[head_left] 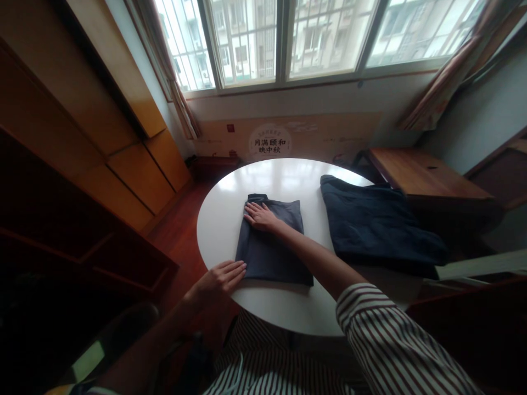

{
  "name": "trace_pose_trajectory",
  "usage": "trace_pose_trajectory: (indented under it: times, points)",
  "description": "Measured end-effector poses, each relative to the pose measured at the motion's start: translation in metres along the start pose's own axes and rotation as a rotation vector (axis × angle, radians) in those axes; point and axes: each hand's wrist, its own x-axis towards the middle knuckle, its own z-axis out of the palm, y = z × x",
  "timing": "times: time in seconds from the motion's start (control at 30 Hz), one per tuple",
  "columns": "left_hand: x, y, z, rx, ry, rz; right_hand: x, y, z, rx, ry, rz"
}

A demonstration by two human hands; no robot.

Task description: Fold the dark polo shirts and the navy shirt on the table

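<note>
A dark grey folded garment [274, 255], its exact kind unclear, lies flat on the round white table [218, 219]. A darker band shows at its far left edge. My right hand [261, 216] rests on the garment's far left part, palm down with fingers stretched out. At the near left corner, my left hand [224, 277] touches the cloth's edge with its fingertips; the fingers are straight and lie side by side. To the right, apart from both hands, a larger dark navy cloth [374, 225] lies folded and partly over the table's edge.
A wooden desk [428, 173] stands beyond the navy cloth at the right. Wooden cabinets [135, 175] line the left side. Behind the table are a barred window [247, 44] and a printed cardboard panel [329, 131]. Reddish flooring [181, 236] shows at the left.
</note>
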Motion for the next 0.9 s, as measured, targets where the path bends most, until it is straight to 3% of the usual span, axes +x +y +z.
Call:
trace_pose_trajectory:
  times: [0.2, 0.37, 0.5, 0.63, 0.77, 0.9]
  points:
    - [0.017, 0.005, -0.013, -0.107, 0.004, -0.133, 0.001, -0.01, -0.012, 0.029, -0.026, 0.029]
    - [0.06, 0.001, -0.019, -0.19, -0.01, -0.181, -0.035, -0.014, -0.024, -0.007, 0.111, 0.049]
    - [0.121, 0.004, -0.002, -0.265, -0.035, -0.049, -0.074, 0.006, -0.032, -0.066, 0.088, 0.241]
    - [0.166, 0.018, 0.026, -0.267, -0.064, -0.036, -0.101, 0.041, -0.033, -0.087, -0.046, 0.432]
    - [0.171, 0.039, 0.044, -0.331, -0.162, -0.026, -0.108, 0.069, -0.028, -0.068, -0.011, 0.503]
    - [0.163, 0.049, 0.034, -0.459, -0.186, 0.089, -0.097, 0.078, -0.028, -0.01, -0.001, 0.522]
